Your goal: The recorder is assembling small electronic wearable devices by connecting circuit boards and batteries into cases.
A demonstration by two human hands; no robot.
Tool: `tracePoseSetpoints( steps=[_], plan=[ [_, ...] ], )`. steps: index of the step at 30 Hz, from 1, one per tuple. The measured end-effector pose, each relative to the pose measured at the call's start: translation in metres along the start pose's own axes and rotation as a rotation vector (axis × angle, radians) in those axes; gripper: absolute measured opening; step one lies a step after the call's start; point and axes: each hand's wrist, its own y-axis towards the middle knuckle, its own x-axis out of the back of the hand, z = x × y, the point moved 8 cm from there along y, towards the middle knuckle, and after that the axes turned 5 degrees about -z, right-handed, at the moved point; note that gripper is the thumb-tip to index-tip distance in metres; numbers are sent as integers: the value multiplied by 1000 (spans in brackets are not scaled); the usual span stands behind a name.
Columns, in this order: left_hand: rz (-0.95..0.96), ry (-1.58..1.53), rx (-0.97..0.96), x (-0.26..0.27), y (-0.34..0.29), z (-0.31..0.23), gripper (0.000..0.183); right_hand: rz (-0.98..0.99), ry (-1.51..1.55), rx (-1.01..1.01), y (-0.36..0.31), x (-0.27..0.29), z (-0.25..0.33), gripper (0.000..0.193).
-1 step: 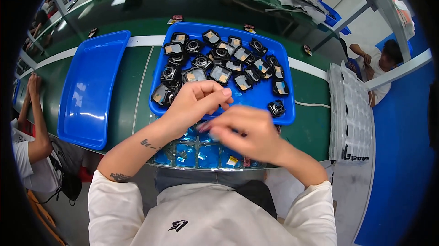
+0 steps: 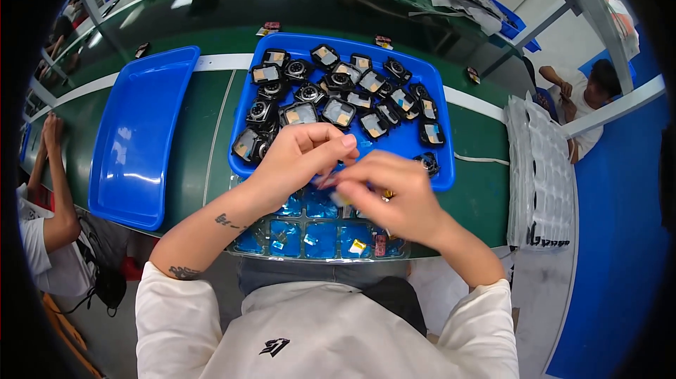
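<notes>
My left hand (image 2: 308, 158) is closed, thumb and index finger pinched together over the front edge of a blue bin (image 2: 394, 158). What it holds is hidden. My right hand (image 2: 396, 192) is curled beside it, partly blurred. At its fingertips a small reddish piece (image 2: 328, 182) shows, too smeared to name. The bin holds many black smartwatch cases (image 2: 339, 113), some with round sensor backs up, others showing grey and tan insides. Beneath my hands lies a clear compartment tray (image 2: 303, 232) with blue film, a white-and-yellow piece (image 2: 358, 246) and a reddish piece (image 2: 380, 244) in its pockets.
To the left a second blue tray (image 2: 141, 139) rests on the green worktop (image 2: 204, 118). Stacked clear plastic trays (image 2: 539, 175) stand at the right edge, with a white cable (image 2: 482, 160) near them. Small parts (image 2: 269, 28) lie beyond the bin. Other people work around the bench.
My right hand has shifted slightly up and right, and the small reddish piece at its fingertips has moved with it, closer to my left fingertips. My left hand stays in place.
</notes>
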Motion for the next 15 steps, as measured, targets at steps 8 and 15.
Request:
tracePoseSetpoints(
  steps=[8, 15],
  plan=[
    [102, 216, -236, -15, -3, -7, 20, -118, 150, -91, -19, 27, -39, 11],
    [27, 162, -156, -10, -2, 0, 12, -201, 187, -118, -26, 33, -40, 11]
  ],
)
